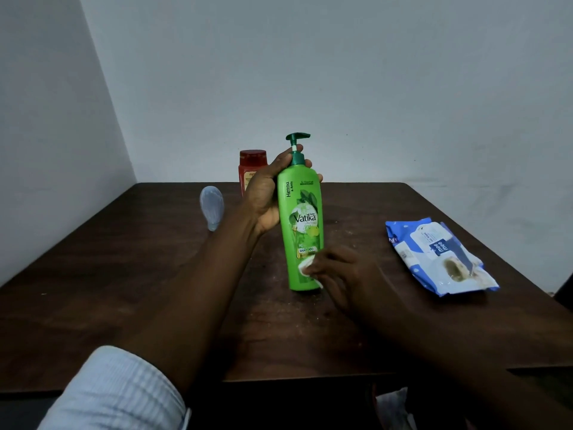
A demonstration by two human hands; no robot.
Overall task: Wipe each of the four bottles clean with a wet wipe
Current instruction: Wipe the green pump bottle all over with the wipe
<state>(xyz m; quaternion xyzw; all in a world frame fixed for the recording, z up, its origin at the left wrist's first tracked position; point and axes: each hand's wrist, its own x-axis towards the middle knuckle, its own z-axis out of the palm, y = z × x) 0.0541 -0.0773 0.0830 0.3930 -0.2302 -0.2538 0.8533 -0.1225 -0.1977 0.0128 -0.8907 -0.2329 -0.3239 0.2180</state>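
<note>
The green Vatika shampoo pump bottle [302,212] stands mid-table [124,274]. The left hand [263,197] grips its shoulder and neck. The right hand [344,274] pinches a white wet wipe [305,268] against its lower front. A red bottle [251,169] and a clear bottle [211,207] sit by the far edge. The wipes pack [440,256] lies near the right edge.

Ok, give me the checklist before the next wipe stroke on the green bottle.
1. Grip: left hand holds green bottle at the neck: ok.
2. Contact: right hand holds wipe against its lower front: ok.
3. Back of it clean: cannot tell, hidden.
4. Next one ready: red bottle upright behind: ok.
5. Is the clear bottle upright: not ok, it lies on its side.
6. Four bottles in view: not ok, only three show.
</note>
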